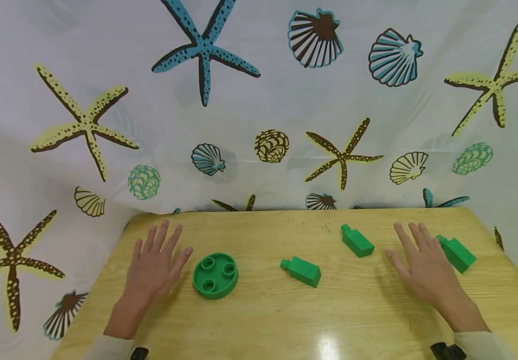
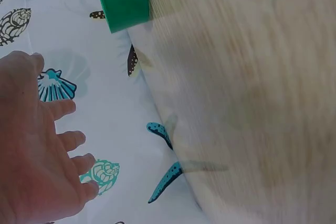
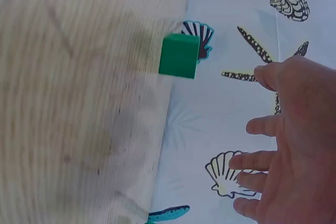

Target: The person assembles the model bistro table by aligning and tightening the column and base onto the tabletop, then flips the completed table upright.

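Well, round green three-ringed tray point(image 1: 217, 276)

Bright, even light washes over a wooden tabletop point(image 1: 259, 322), with a white glare spot burning at the head view's lower edge. Soft shadows fall inward from the left hand point(image 1: 151, 272) and right hand point(image 1: 430, 272). Both wrist views look softer, the patterned cloth point(image 2: 121, 119) reflecting faintly in the left.
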A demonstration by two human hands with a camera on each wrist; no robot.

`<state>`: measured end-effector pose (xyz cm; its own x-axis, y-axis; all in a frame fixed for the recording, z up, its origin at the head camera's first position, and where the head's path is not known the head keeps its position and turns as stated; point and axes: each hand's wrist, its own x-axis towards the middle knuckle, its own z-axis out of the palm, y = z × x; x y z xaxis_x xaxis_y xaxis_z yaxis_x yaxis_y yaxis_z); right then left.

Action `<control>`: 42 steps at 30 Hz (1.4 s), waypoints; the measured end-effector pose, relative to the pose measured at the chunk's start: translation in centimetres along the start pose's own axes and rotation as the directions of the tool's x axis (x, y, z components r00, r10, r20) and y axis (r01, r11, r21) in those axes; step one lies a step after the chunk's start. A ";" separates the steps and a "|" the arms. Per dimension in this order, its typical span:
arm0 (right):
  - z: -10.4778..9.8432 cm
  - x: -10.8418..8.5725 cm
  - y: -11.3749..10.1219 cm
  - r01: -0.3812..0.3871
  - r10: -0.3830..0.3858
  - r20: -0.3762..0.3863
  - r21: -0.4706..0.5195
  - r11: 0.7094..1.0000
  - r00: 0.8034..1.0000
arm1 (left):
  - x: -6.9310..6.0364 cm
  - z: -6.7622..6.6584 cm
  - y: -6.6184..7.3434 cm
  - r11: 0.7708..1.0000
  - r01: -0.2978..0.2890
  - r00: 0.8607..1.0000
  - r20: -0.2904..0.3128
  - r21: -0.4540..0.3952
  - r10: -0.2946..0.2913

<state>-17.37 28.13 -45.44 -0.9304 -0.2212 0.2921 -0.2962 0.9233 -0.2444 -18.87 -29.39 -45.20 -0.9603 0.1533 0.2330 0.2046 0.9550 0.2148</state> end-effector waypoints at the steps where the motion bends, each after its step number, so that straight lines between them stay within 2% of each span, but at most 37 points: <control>1: 0.1 0.0 -0.3 0.009 -0.009 -0.006 0.005 1.000 1.000 | -0.1 0.1 0.1 1.000 -0.001 1.000 0.003 -0.005 0.001; 5: 0.6 -0.2 -1.8 0.042 -0.040 -0.041 0.039 0.998 0.998 | -0.6 0.5 0.9 0.999 -0.007 1.000 0.008 -0.042 0.007; 9: 0.9 -0.1 -3.7 0.038 -0.035 -0.032 0.115 0.993 0.999 | -0.9 0.5 2.1 0.994 -0.010 0.999 0.037 -0.106 0.014; 12: 1.4 0.2 -5.3 0.034 -0.033 -0.007 0.204 0.978 0.999 | -1.2 0.5 3.2 0.982 0.012 0.993 0.117 -0.189 0.011; 15: 2.0 0.6 -6.6 0.043 -0.047 0.006 0.307 0.951 0.999 | -1.3 0.7 4.4 0.960 0.053 0.977 0.212 -0.276 0.007; 17: 2.4 0.9 -7.4 0.054 -0.062 0.008 0.367 0.929 0.998 | -1.3 0.8 5.0 0.942 0.082 0.965 0.261 -0.325 0.006; 22: 3.9 1.4 -9.2 0.057 -0.075 0.017 0.495 0.867 0.997 | -1.2 1.4 5.8 0.917 0.133 0.953 0.302 -0.377 -0.014; 28: 5.9 2.1 -10.6 -0.021 -0.036 0.068 0.689 0.725 0.997 | -1.1 2.5 6.7 0.905 0.159 0.945 0.326 -0.394 -0.025; 30: 6.6 2.4 -11.0 -0.058 -0.025 0.104 0.720 0.691 0.994 | -1.0 2.9 7.0 0.899 0.161 0.946 0.325 -0.406 -0.023; 32: 7.2 2.5 -11.4 -0.092 -0.017 0.141 0.725 0.683 0.990 | -0.8 3.3 7.2 0.894 0.156 0.949 0.316 -0.420 -0.017; 35: 8.0 2.7 -11.8 -0.130 -0.002 0.181 0.715 0.687 0.984 | -0.5 3.8 7.6 0.877 0.139 0.955 0.296 -0.459 0.003; 37: 8.3 2.7 -12.0 -0.152 0.014 0.198 0.700 0.698 0.980 | -0.4 4.0 8.0 0.861 0.126 0.958 0.286 -0.492 0.023; 42: 8.3 2.8 -12.6 -0.223 0.085 0.231 0.677 0.701 0.969 | -0.3 4.3 8.8 0.807 0.098 0.964 0.257 -0.583 0.069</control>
<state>-18.03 13.28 -49.25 -0.9768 -0.2084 0.0490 -0.1466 0.4842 -0.8626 -17.57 -19.89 -47.47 -0.9604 0.2787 -0.0044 0.1816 0.6375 0.7487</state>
